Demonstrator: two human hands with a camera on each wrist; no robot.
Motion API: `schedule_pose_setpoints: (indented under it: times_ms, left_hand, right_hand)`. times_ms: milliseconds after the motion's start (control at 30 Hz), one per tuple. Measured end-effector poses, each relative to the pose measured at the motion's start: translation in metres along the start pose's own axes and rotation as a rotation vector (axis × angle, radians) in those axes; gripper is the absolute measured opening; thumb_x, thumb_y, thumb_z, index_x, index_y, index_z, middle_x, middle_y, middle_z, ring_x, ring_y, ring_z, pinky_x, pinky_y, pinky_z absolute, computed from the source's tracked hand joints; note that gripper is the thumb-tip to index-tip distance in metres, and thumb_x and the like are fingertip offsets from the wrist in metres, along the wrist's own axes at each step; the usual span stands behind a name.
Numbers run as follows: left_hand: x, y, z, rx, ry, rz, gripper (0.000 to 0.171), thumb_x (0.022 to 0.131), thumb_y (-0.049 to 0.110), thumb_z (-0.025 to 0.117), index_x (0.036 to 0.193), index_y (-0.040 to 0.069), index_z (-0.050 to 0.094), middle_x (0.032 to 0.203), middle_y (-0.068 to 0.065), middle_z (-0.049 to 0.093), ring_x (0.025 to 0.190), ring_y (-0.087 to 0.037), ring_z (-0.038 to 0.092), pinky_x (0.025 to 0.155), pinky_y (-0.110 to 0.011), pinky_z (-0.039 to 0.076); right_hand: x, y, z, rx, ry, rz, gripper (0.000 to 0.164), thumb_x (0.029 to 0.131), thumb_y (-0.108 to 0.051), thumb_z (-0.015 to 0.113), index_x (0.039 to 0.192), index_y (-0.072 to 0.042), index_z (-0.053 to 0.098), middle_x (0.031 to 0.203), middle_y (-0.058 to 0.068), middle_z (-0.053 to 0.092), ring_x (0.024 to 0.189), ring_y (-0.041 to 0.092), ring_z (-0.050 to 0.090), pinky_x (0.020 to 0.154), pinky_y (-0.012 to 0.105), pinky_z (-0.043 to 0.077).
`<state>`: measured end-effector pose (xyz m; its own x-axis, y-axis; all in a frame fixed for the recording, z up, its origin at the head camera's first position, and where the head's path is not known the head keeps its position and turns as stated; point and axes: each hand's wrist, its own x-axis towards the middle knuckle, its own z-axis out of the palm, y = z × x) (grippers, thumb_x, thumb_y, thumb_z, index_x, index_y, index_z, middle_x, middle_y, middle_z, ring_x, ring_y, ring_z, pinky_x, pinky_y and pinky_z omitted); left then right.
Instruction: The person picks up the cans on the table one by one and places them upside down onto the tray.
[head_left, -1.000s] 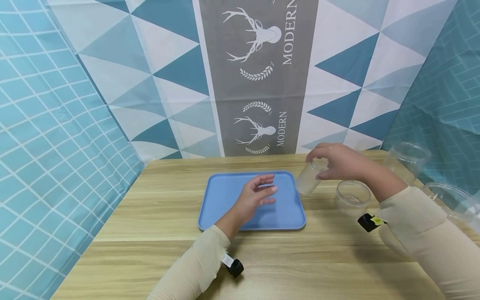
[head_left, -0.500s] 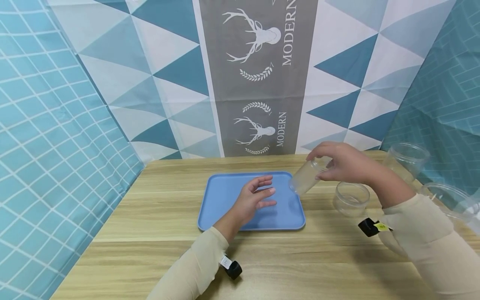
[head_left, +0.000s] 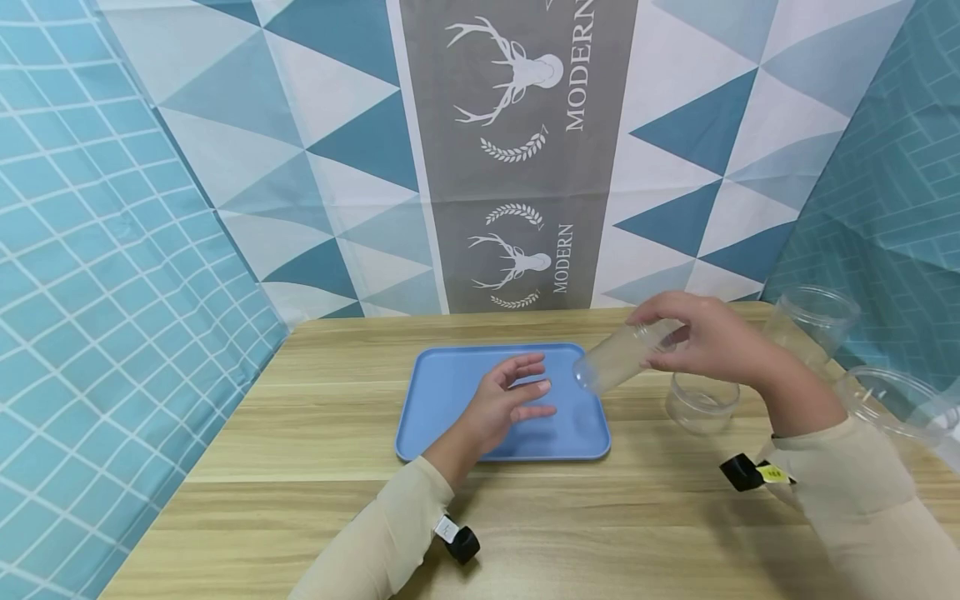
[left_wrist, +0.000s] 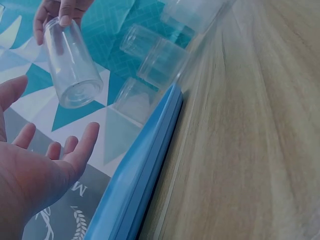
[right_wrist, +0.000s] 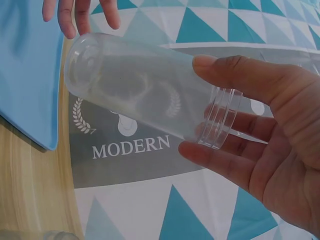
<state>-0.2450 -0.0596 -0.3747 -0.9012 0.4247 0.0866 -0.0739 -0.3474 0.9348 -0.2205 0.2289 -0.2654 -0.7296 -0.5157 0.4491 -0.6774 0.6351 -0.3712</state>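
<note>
A clear plastic jar [head_left: 613,363] with a threaded rim hangs tilted above the right edge of the blue tray [head_left: 435,400]. My right hand [head_left: 701,337] grips it round the rim end, thumb on one side and fingers on the other, as the right wrist view shows with the jar [right_wrist: 135,85]. The jar's base points left, toward my left hand [head_left: 502,404]. That hand hovers over the tray with fingers spread and relaxed, holding nothing. In the left wrist view a gap separates its fingertips [left_wrist: 90,135] from the jar [left_wrist: 75,70].
A short clear jar [head_left: 701,408] stands on the wooden table [head_left: 525,525] right of the tray. Farther right are a taller clear jar [head_left: 813,321] and a wide clear container [head_left: 892,396]. Patterned cloth [head_left: 525,167] rises behind the table.
My right hand has lifted and tipped the jar from near upright to a steep slant, its base swinging left over the tray edge. The left hand has barely moved.
</note>
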Motion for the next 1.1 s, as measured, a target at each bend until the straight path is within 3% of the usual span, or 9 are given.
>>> schedule_pose_setpoints:
  times_ms: [200,467,700,1100]
  left_hand:
    - [-0.004,0.001,0.002,-0.022,-0.032,-0.014,0.055,0.088,-0.003,0.064,0.140,0.001,0.048,0.136,-0.017,0.045,0.128,-0.042,0.042,0.086,-0.051,0.054]
    - [-0.010,0.004,0.003,-0.052,-0.051,-0.007,0.058,0.087,-0.007,0.061,0.142,0.000,0.045,0.141,-0.018,0.043,0.134,-0.045,0.036,0.088,-0.050,0.053]
    - [-0.015,0.008,0.003,-0.075,0.001,0.024,0.055,0.086,-0.007,0.062,0.139,-0.003,0.047,0.140,-0.018,0.043,0.130,-0.041,0.042,0.088,-0.052,0.052]
    - [-0.024,0.014,-0.001,-0.059,-0.017,0.014,0.057,0.085,-0.009,0.062,0.140,-0.004,0.046,0.142,-0.021,0.041,0.122,-0.032,0.051,0.087,-0.054,0.053]
  right_hand:
    - [-0.005,0.002,0.006,0.018,0.034,-0.049,0.046,0.070,-0.003,0.087,0.111,-0.007,0.067,0.111,0.003,0.064,0.097,0.012,0.060,0.069,0.027,0.059]
    - [-0.012,0.002,0.016,0.124,0.094,-0.086,0.048,0.067,0.004,0.086,0.111,-0.003,0.068,0.114,0.008,0.064,0.101,0.001,0.057,0.070,0.026,0.058]
    - [-0.021,0.005,0.034,0.236,0.154,-0.017,0.049,0.072,0.002,0.083,0.118,-0.006,0.067,0.121,0.009,0.062,0.106,-0.002,0.056,0.076,0.019,0.055]
    - [-0.021,0.007,0.059,0.466,0.181,0.026,0.049,0.073,0.008,0.080,0.119,-0.001,0.065,0.124,0.015,0.057,0.108,0.007,0.058,0.079,0.025,0.056]
